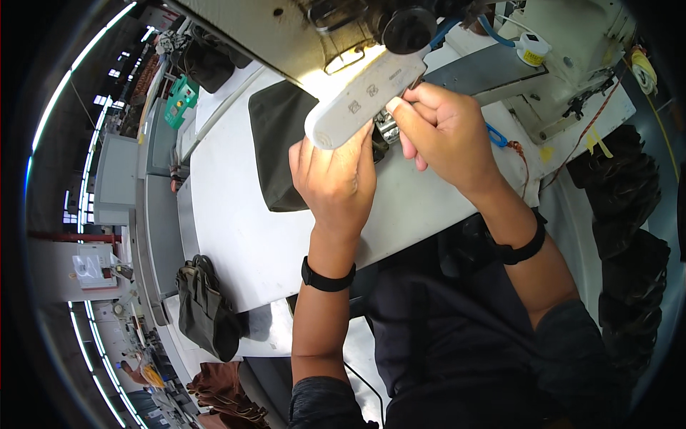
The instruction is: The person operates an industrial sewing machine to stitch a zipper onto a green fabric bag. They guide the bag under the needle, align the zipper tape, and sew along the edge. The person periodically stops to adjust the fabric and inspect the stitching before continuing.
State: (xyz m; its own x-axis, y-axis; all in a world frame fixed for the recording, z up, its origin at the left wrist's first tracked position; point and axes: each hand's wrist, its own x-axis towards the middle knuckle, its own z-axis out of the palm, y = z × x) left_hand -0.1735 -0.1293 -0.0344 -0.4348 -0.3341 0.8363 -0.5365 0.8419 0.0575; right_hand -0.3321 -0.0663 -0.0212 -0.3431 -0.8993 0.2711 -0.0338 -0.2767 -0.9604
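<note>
Evidently, I was midway through the work; the white worktable [250,257] spread beneath the industrial sewing machine [589,32], with dark fabric bundles [622,204] heaped to my right, though whether those were finished or waiting I could not tell; the dark olive fabric piece [275,154] lay on the tabletop to the left of my left hand [336,179], its near end disappearing behind that hand and the machine; no finished seam showed on it, so I judged that some work at the machine was left; my hands were near each other but apart, the left with its fingertips hidden behind the pale rounded guard [368,93], the right hand [450,136] curled with thumb close to forefinger beside the small metal presser fittings [387,129]; I could not tell whether either gripped anything.
</note>
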